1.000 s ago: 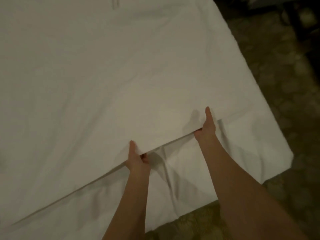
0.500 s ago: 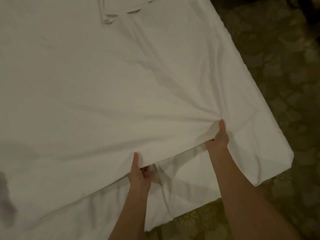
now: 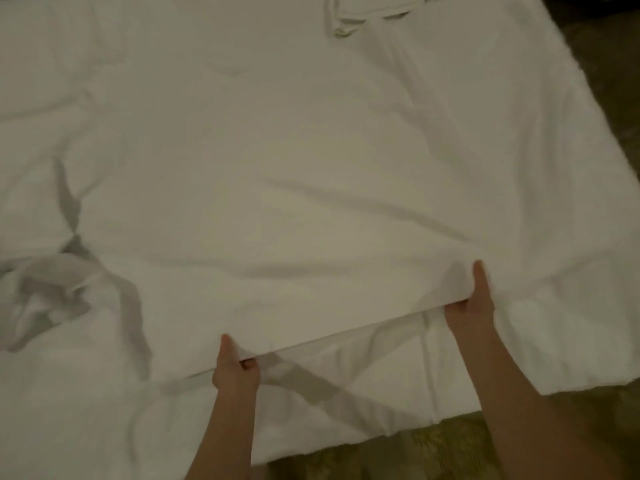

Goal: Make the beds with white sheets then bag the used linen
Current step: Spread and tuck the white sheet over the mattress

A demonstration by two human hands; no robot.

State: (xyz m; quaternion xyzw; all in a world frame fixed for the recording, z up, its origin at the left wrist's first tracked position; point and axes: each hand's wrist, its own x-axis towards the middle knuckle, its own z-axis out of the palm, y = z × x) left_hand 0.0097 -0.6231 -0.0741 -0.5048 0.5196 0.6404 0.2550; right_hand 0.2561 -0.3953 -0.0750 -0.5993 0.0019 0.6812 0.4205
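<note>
**Two bare hands hold the near edge of a white sheet over a bed**

Seen from a head-worn camera looking down, a white top sheet (image 3: 294, 209) spreads across nearly the whole view, from 9 o'clock round to 3 o'clock. Its near hem runs as a slanted line from about 7 o'clock up toward 4 o'clock.

The left hand (image 3: 235, 368) holds that hem near 6 o'clock. The thumb lies flat on top of the cloth and the fingers curl beneath, so the grip pinches the edge. The right hand (image 3: 472, 303) holds the same hem further along, near 4 o'clock, thumb on top and fingers tucked under, again pinching the cloth. Soft creases fan outward from the right thumb toward 10 o'clock.

The sheet lies away from both grips, stretching toward 12 o'clock, with only its edge inside the fingers. Below the hem, a second white layer (image 3: 381, 382) covers the bed's near side and hangs at the edge.

At 9 o'clock the linen bunches into rumpled, shadowed folds (image 3: 52, 289). At 12 o'clock sits a folded white cloth (image 3: 367, 15), partly cut off. Dark patterned carpet (image 3: 433, 452) shows at 5 o'clock and along 2 o'clock.
</note>
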